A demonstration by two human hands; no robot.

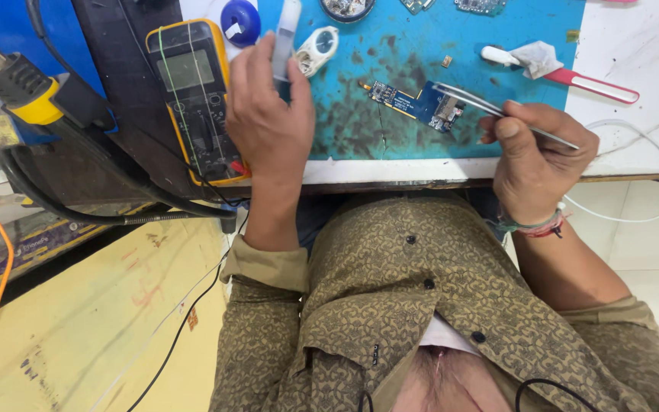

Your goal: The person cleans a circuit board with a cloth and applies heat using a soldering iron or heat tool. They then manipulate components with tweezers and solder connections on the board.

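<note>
Right hand [537, 164]: closed on metal tweezers [497, 114], tips set on the small blue circuit board [415, 101] to steady it, mid blue mat [390, 84], near the worktop's [634, 61] front edge.
Left hand [268, 114]: wrapped round a slim grey tool [285, 34], held upright.
Yellow multimeter [196, 95]: left edge.
Containers: round dish [347, 8] at back edge, contents unclear.

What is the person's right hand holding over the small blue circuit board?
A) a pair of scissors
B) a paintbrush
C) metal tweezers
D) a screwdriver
C. The right hand grips slim metal tweezers whose tips reach the small blue circuit board lying on the blue mat.
</note>
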